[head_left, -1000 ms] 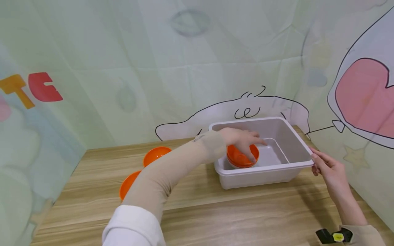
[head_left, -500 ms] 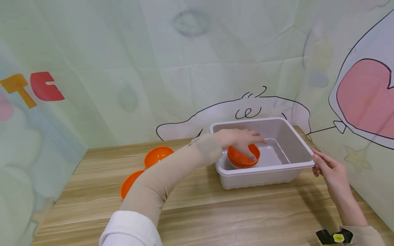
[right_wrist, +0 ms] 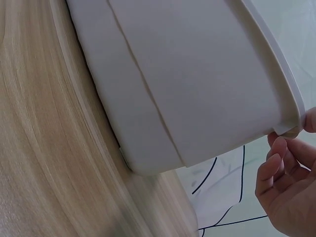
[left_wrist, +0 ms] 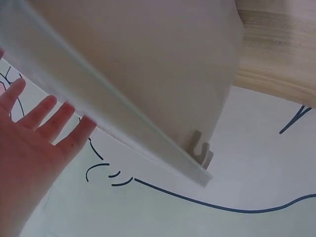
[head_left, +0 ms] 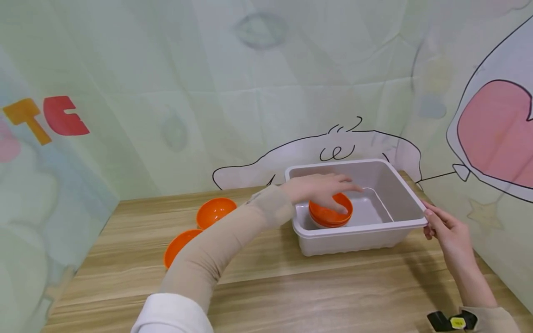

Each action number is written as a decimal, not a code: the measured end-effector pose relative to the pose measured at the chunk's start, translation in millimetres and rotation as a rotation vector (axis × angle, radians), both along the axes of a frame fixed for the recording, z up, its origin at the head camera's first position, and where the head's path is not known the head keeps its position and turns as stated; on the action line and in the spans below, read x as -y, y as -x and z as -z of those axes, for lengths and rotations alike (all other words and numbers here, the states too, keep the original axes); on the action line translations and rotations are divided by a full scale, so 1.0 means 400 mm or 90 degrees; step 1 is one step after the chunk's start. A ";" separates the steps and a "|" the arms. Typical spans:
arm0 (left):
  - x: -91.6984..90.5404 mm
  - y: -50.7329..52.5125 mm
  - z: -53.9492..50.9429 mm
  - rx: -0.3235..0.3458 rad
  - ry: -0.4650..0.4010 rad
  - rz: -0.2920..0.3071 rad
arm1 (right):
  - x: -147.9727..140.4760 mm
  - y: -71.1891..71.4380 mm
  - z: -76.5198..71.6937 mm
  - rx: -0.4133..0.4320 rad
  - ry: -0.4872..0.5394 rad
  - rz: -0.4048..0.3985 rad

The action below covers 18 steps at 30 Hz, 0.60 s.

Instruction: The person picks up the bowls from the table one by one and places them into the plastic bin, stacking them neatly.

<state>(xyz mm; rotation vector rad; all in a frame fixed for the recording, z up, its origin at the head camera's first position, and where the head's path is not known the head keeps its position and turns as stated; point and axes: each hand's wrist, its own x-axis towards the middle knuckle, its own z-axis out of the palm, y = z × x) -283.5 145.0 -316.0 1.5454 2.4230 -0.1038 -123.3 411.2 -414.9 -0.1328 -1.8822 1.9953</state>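
Note:
In the head view, my left hand hovers over a stack of orange bowls at the left end of a light grey plastic tub. Its fingers are spread and fairly straight, and nothing is gripped. The left wrist view has these fingers beside the tub's rim. At the tub's near right corner my right hand pinches the rim between thumb and fingers. The right wrist view shows that pinch too, with the other fingers curled below the rim. How many bowls are stacked cannot be told.
Two more orange bowls stand on the wooden table to the left: one farther back and one nearer, partly hidden by my left sleeve. A printed cloth backdrop rises behind the table and along its sides.
My left hand has lifted slightly and drawn back left, so more of the stacked bowls shows. My right hand keeps its pinch on the tub's rim. The tub has stayed in place.

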 end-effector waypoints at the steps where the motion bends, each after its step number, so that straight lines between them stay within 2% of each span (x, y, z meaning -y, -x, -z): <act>1: 0.003 0.001 0.002 0.002 -0.005 -0.001 | 0.000 0.000 0.000 0.001 0.000 0.001; 12: 0.041 0.003 0.007 0.009 -0.069 0.006 | 0.002 -0.002 -0.002 0.007 0.006 0.013; 18: 0.064 -0.006 0.008 -0.020 -0.102 0.009 | 0.003 0.000 0.001 -0.002 0.018 0.006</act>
